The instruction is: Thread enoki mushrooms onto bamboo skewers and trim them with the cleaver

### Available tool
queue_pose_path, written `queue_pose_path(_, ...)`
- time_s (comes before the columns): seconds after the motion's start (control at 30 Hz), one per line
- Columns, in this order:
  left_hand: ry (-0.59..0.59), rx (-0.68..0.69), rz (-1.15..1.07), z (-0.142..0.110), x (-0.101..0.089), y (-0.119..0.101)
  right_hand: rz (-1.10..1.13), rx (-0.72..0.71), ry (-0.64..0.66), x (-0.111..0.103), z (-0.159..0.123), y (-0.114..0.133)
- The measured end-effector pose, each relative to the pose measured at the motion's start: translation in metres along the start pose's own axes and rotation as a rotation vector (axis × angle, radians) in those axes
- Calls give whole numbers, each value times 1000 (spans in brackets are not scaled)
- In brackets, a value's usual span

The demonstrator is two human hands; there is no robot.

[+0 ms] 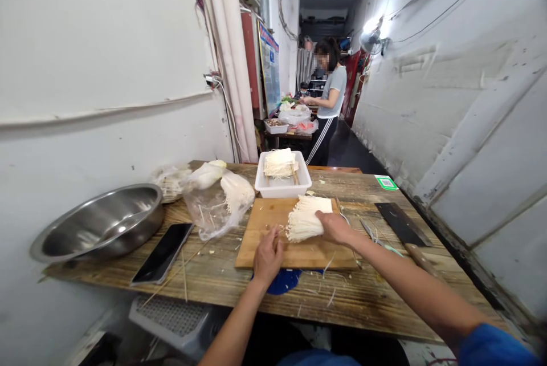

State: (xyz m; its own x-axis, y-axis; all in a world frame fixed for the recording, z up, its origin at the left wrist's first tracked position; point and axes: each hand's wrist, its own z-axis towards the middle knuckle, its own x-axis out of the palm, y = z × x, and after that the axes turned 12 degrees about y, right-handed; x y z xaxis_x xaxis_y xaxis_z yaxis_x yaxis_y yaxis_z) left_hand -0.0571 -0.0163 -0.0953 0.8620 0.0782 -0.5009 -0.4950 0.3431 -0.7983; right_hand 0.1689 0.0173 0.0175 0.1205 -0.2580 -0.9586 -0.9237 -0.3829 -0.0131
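A bundle of enoki mushrooms (308, 219) lies on the wooden cutting board (260, 246), caps toward the left. My right hand (335, 228) grips its right side, thumb on top. By the caps, my left hand (268, 256) is over the board with fingers curled together; a small pale scrap shows at the fingertips, too small to make out. Behind the board, a white plastic tub (282, 190) holds more enoki and a few thin sticks. To the left, a clear plastic bag (213, 215) has loose enoki in and on it.
A steel basin (100, 220) and a phone (162, 253) are at the left. Scissors (371, 232) and a cleaver (404, 223) lie right of the board. Thin skewers (184, 275) rest near the front edge. Beyond the table, a person (332, 95) stands at another table.
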Motion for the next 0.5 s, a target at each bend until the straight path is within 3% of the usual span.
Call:
queue_pose_path(0.2,-10,-89,-175,1,-5,-5,-6,-9,-61,-54,22,-35)
queue_pose_path(0.33,15,-211,-379,-2,-4,-31,3,-38,1,-53,49,-49)
queue_pose_path(0.4,123,-345,-610,2,3,-54,19,-57,59,-44,61,-52)
queue_pose_path(0.43,246,-558,-966,8,9,-66,29,-67,86,-40,66,-54)
queue_pose_path(0.5,398,-747,-1191,24,22,-88,53,-86,122,-36,76,-57)
